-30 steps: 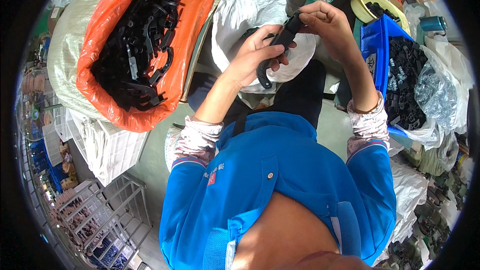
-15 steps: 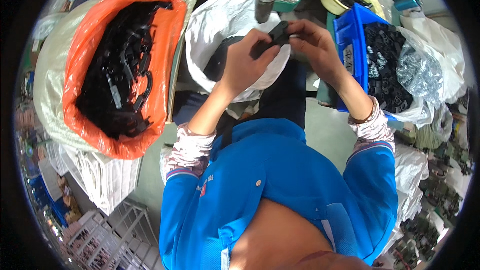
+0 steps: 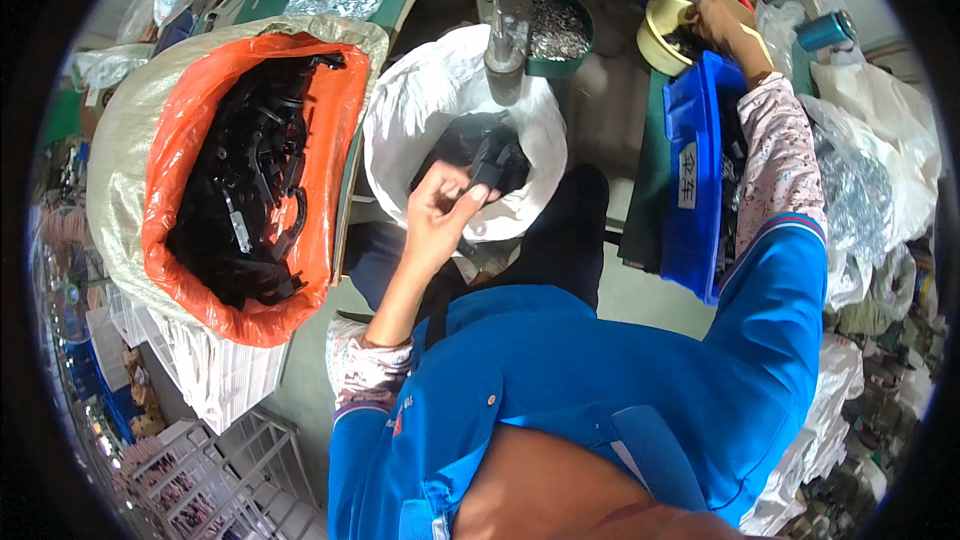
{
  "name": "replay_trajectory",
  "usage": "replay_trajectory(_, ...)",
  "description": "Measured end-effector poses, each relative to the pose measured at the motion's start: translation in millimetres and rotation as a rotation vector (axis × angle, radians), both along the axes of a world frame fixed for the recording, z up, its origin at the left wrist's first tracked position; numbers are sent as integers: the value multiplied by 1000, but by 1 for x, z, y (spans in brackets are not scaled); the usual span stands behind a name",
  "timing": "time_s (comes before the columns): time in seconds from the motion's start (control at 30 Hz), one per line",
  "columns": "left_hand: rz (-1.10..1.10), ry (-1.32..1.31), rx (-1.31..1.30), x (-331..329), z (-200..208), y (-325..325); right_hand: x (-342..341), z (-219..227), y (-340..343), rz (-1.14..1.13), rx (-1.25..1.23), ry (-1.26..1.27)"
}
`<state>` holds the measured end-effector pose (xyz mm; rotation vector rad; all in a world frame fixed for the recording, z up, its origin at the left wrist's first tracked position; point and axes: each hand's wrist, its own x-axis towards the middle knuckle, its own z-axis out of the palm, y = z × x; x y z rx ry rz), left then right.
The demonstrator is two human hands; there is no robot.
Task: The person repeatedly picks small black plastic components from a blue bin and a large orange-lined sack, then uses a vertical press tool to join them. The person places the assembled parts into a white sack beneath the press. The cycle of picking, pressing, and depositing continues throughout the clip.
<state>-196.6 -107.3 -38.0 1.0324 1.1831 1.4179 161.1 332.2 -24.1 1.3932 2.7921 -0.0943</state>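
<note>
The black part (image 3: 487, 172) sits in my left hand (image 3: 440, 212), pinched between thumb and fingertips and held over the mouth of the white bag (image 3: 420, 110), just above the dark pile of like parts inside it. A moment ago both of my hands were closed on this part together in front of my chest; now only the left grip has it, fingers curled tight around its lower end. My right hand (image 3: 722, 22) has left it and stretched far out to the upper right, where it reaches into the yellow bowl (image 3: 660, 35) on the tabletop; its fingers are bent down into the bowl, and I cannot tell whether they have closed on anything there. My right sleeve lies along the blue bin (image 3: 690, 180), which holds more black parts. Left of the white bag stands the orange bag (image 3: 330, 120), lined inside a pale sack and heaped with black pieces. Above the white bag a metal press post (image 3: 503, 35) comes down, with a green tub (image 3: 570, 40) of small metal bits just beside it.
</note>
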Motion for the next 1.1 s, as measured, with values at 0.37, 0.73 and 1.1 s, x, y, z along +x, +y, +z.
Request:
replay_trajectory(0.37,231,-29,-55,-12,0,-13,-31,4,-13,196,29,-436)
replay_trajectory(0.73,26,-289,35,5,18,38,-11,58,-69,-6,-347,918)
replay_trajectory(1.1,-61,-234,244,20,36,52,-156,83,-282,-80,-1178,1271)
